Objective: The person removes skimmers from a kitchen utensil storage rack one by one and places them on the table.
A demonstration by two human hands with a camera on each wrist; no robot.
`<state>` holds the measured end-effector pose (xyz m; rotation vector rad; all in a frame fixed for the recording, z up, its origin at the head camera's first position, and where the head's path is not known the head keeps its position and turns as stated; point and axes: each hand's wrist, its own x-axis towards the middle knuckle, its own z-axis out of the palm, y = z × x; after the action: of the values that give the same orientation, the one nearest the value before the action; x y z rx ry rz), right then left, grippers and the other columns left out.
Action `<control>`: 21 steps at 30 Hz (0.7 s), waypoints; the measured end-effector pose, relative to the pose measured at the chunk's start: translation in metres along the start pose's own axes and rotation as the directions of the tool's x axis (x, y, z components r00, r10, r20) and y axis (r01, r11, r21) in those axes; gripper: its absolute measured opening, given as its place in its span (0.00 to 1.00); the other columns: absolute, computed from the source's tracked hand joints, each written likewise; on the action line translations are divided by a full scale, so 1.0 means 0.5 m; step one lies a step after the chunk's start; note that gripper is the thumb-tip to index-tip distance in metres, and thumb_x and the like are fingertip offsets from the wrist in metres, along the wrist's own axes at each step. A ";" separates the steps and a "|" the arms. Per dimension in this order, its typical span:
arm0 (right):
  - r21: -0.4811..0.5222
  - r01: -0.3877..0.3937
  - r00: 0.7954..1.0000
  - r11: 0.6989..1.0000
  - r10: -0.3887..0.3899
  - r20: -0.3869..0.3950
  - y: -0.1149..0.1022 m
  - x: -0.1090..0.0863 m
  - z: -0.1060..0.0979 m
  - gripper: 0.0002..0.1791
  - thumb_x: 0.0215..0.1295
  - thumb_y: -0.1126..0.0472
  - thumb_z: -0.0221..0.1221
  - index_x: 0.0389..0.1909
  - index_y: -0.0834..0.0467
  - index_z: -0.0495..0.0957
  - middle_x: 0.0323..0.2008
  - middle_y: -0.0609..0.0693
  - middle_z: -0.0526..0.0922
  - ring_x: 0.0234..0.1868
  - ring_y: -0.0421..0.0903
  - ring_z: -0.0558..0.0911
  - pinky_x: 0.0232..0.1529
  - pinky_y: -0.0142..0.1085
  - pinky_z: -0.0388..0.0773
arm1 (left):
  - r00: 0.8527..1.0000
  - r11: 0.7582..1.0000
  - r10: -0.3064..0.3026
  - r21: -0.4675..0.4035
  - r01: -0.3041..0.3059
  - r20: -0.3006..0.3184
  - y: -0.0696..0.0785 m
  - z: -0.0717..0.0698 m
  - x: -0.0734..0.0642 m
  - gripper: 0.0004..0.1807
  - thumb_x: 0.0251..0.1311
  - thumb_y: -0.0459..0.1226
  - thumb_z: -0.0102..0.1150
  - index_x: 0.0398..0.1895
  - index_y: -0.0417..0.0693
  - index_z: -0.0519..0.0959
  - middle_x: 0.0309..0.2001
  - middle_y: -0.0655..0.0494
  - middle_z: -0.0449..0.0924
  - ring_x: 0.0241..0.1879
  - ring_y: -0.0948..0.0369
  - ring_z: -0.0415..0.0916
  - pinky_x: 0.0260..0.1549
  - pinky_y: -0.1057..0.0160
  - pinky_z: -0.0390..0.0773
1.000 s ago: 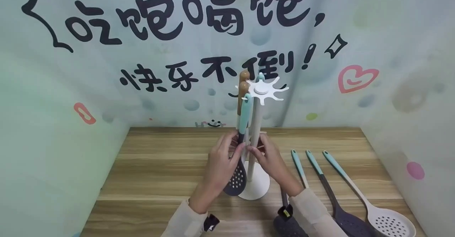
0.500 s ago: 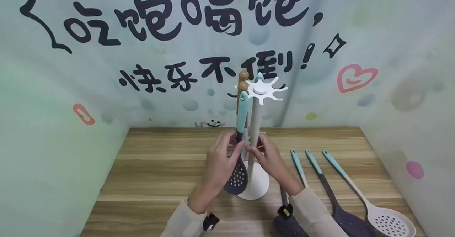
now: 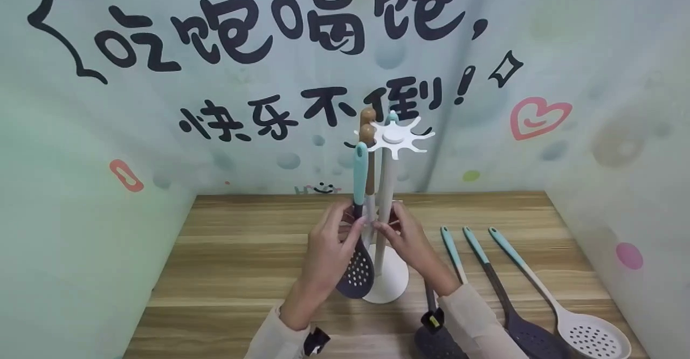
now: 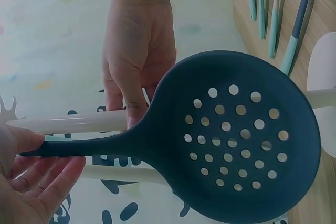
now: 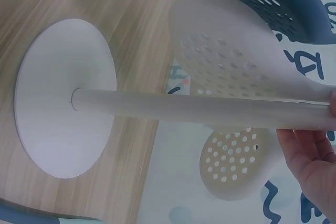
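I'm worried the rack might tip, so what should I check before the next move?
1. Left hand grips the dark skimmer: ok.
2. Right hand holds the white post: ok.
3. Base flat on the table: ok.
4. Dark skimmer's handle hole clear of the star-shaped top: cannot tell.
5. White skimmer on the table, apart from the base: ok.

The dark skimmer (image 4: 242, 125) I hold looks like smooth, matt plastic or silicone, its turquoise handle (image 3: 360, 178) just as smooth. The white pole (image 5: 199, 109) I grip is smooth (plastic or coated metal, I can't tell which), and its round base (image 5: 50, 98) is equally smooth and matt. The brown handles (image 3: 367, 133) look like polished wood; the tabletop (image 3: 242, 256) is wood-grained; my sleeves (image 3: 477, 324) are matt cloth.
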<state>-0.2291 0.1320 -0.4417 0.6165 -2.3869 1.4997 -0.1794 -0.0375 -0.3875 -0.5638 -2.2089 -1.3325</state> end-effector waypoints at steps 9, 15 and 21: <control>0.046 -0.062 0.998 0.997 0.062 0.001 0.001 0.002 0.002 0.17 0.62 0.64 0.58 0.50 0.63 0.70 0.41 0.56 0.78 0.40 0.49 0.80 0.42 0.44 0.81 | 0.999 1.000 -0.024 0.009 0.024 -0.040 -0.010 -0.015 -0.017 0.16 0.63 0.39 0.54 0.49 0.39 0.72 0.38 0.50 0.76 0.38 0.60 0.80 0.36 0.73 0.81; 0.011 -0.104 0.994 0.995 0.104 0.025 -0.001 0.002 -0.002 0.17 0.63 0.60 0.57 0.51 0.60 0.69 0.40 0.53 0.78 0.41 0.46 0.80 0.44 0.40 0.81 | 0.997 1.000 -0.020 0.007 0.020 -0.079 -0.024 -0.029 -0.030 0.14 0.61 0.37 0.56 0.48 0.40 0.73 0.36 0.51 0.77 0.36 0.61 0.80 0.34 0.73 0.81; 0.015 -0.083 0.996 0.996 0.082 0.030 -0.001 0.002 -0.004 0.16 0.63 0.61 0.58 0.49 0.62 0.70 0.38 0.54 0.78 0.39 0.47 0.80 0.42 0.38 0.81 | 0.996 0.998 -0.051 0.031 0.053 -0.075 -0.048 -0.045 -0.049 0.14 0.61 0.36 0.57 0.48 0.41 0.73 0.36 0.52 0.76 0.36 0.63 0.79 0.34 0.72 0.82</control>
<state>-0.2295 0.1333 -0.4400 0.5538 -2.4524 1.5556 -0.1693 -0.0706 -0.4100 -0.4408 -2.1947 -1.3190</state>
